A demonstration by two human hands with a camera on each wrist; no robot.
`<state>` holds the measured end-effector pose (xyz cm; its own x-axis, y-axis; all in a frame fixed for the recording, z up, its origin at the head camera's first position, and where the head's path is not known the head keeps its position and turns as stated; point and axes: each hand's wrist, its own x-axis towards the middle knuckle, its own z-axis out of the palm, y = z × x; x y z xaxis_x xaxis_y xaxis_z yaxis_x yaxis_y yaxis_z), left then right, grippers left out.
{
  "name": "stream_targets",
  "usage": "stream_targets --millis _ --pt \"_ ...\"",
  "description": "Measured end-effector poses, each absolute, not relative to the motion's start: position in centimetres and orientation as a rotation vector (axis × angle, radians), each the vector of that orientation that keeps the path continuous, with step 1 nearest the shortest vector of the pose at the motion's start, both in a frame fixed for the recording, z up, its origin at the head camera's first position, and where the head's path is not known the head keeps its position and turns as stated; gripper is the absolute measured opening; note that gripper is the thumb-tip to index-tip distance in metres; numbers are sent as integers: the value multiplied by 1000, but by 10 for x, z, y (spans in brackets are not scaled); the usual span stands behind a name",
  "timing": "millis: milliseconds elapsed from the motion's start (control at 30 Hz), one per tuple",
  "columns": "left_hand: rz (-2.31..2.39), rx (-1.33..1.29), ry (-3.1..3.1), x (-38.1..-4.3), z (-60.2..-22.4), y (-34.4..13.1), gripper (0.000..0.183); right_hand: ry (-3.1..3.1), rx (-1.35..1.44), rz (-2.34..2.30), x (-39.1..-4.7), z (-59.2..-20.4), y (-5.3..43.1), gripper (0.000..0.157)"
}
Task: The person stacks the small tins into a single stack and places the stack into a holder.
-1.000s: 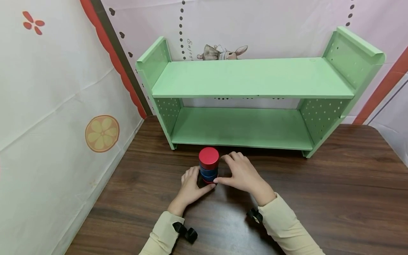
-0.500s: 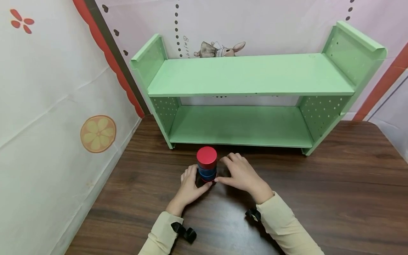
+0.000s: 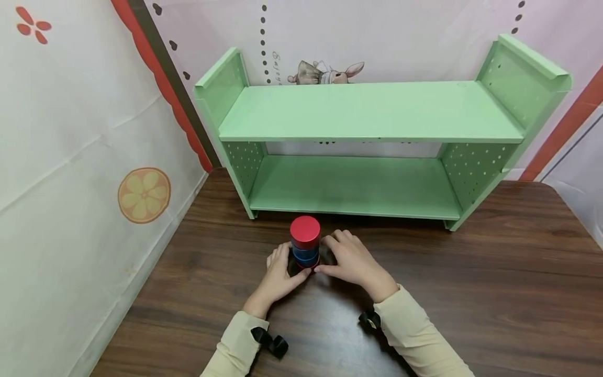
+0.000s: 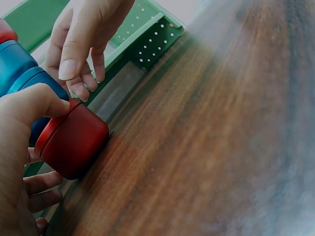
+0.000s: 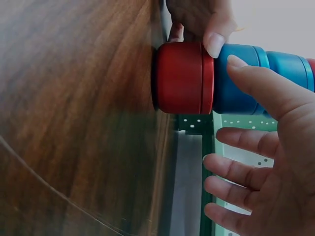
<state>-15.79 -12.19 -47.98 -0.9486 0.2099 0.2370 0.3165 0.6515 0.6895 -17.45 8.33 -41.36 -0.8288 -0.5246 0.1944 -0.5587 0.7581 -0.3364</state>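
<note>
A stack of small round metal tins stands upright on the table, with a red tin (image 3: 305, 231) on top, blue tins (image 3: 306, 255) in the middle and another red tin (image 5: 179, 78) at the bottom. My left hand (image 3: 277, 278) holds the bottom of the stack from the left. In the left wrist view its thumb presses the rim of the bottom red tin, with the fingers partly hidden behind. My right hand (image 3: 352, 263) is at the stack's right side, thumb by the lower blue tin. Its other fingers are spread and apart from the tins in the right wrist view.
Just behind the tins stands a green two-tier metal shelf (image 3: 372, 112) with perforated sides. The dark wooden table (image 3: 509, 293) extends to the right. A printed cloth wall (image 3: 89, 235) borders the left edge. Black straps with small devices (image 3: 270, 341) sit at both wrists.
My right hand has moved slightly left, closer to the stack, with its fingertips now beside the tins. My left hand and the tins stay in place; the head view has shifted a little.
</note>
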Motion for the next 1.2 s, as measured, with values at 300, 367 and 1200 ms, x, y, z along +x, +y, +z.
stream_targets --millis 300,367,1200 --pt "-1183 -467 -2722 -160 -482 -123 54 -2872 901 598 -172 -419 83 58" --pt "-1182 -473 -2723 -160 -483 -123 55 -2883 911 584 -172 -420 83 59" --pt "-1276 -467 -2673 -158 -479 -122 56 -2891 921 551 -170 -424 79 58"
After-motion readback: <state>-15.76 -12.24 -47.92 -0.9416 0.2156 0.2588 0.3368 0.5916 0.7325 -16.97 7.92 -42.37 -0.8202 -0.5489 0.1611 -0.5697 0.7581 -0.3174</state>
